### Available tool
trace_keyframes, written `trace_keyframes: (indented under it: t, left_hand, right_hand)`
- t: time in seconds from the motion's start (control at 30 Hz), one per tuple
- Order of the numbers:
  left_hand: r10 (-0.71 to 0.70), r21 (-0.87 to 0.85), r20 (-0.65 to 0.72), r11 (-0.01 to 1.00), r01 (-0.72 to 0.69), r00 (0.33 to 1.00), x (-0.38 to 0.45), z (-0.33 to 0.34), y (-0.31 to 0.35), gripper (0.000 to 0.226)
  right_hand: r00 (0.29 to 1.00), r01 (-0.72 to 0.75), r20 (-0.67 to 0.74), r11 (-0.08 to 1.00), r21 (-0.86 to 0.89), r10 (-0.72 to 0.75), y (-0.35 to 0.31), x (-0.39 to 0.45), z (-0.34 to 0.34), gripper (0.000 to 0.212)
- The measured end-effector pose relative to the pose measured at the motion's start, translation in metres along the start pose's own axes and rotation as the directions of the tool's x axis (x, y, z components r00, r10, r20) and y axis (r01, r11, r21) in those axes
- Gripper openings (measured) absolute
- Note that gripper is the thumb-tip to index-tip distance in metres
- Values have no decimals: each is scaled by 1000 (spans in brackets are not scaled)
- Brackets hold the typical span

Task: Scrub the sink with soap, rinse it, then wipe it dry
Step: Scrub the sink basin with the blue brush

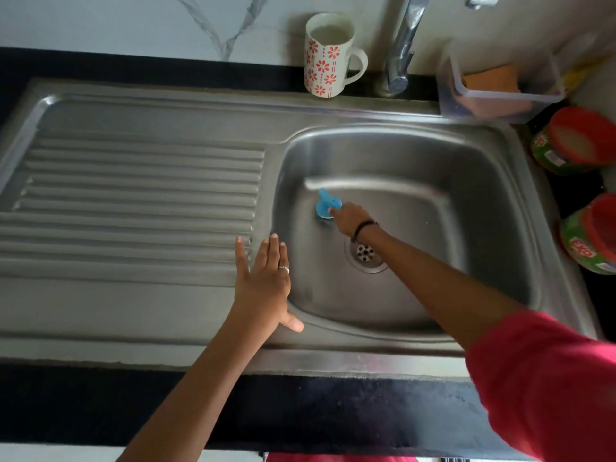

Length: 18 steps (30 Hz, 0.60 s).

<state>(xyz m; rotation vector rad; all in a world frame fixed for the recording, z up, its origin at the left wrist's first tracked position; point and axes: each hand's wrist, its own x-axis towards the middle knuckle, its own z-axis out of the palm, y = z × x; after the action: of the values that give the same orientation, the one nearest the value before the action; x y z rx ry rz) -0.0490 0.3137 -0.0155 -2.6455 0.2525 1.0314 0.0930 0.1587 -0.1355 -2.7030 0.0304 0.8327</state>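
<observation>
Gripping a blue scrubber (326, 205) against the far-left floor of the sink (416, 155): right hand (350, 217), fingers curled round the handle. Resting flat on the rim left of the basin, beside the drainboard (133, 201): left hand (265, 278), fingers straight and relaxed. Drain (366, 253) just near of the right wrist. Mug (328, 55), tap (403, 45) and tub (500, 85) along the far edge; two jars (573, 141) at right.

Left hand (265, 281): bare, with a silver ring (284, 269) on one finger, on the side toward the sink basin (483, 181). Left forearm: bare, uncovered. Right hand (348, 216): bare, with a thin dark band (361, 228) around the wrist. Right upper arm: covered by a loose red sleeve (546, 378), nearest the basin's front rim.
</observation>
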Motion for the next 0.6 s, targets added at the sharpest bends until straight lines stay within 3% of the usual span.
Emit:
trace_keyframes:
  t: [0.17,0.27,0.5,0.6]
  left_hand:
    - [11,30,-2,999,-10,1000,1,-5,1,128]
    - [25,31,2,999,-25,1000,1,-6,-2,130]
    - [-7,65,25,998,5,1000,0,-9,0,129]
    - [-20,85,24,996,18,1000,1,-9,3,129]
  right_hand:
    - [977,129,189,982,-137,-102,21,-62,19,42]
    - [947,131,306,988,-85,-99,39,-123,42,42]
    - [998,-22,60,997,-73,26,31,-31,-5,42]
    - [999,-19,29,999,-34,20,35,-14,-10,45]
